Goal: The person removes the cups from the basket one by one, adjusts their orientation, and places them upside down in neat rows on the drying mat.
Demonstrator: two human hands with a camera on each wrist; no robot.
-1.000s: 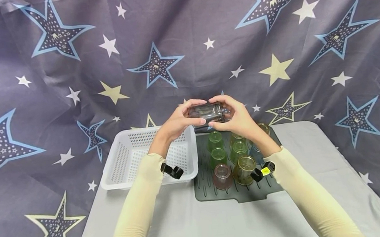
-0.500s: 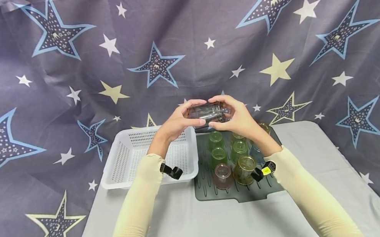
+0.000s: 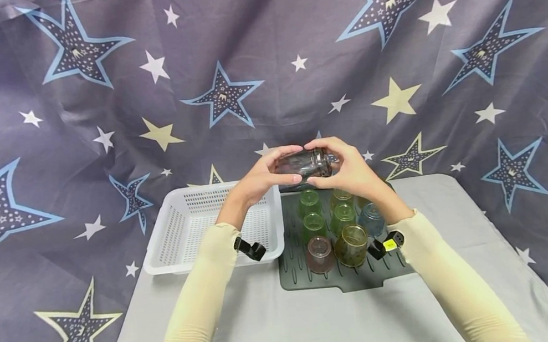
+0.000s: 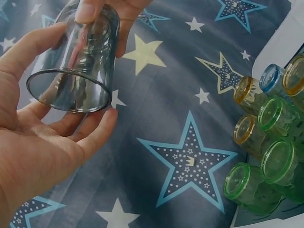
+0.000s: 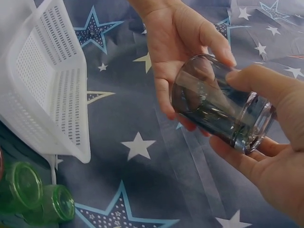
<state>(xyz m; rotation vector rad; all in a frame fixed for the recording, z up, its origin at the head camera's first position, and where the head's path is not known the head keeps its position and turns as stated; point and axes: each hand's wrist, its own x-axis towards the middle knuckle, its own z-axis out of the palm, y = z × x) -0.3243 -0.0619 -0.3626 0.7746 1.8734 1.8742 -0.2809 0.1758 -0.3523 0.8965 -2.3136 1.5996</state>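
Above the back of the table, a clear grey-tinted drinking glass (image 3: 300, 163) lies on its side between both hands. My left hand (image 3: 261, 179) grips it around the rim end, thumb in front and fingers behind. At the thick base end, my right hand (image 3: 356, 172) holds it between thumb and fingers. In the left wrist view the open mouth of the glass (image 4: 107, 61) faces the left palm. The right wrist view shows the heavy base of the glass (image 5: 249, 121) near the right palm.
A white perforated basket (image 3: 179, 268) stands at the left. Right of it, a dark grey drying mat (image 3: 311, 282) bears several upturned glasses: green (image 3: 314, 225), pinkish (image 3: 320, 255), amber (image 3: 352, 246) and blue (image 3: 371, 219). A star-patterned cloth (image 3: 265, 83) hangs behind the table.
Both hands have shifted slightly to the right and down with the glass still between them. The right forearm has moved right, uncovering more of the blue glass.
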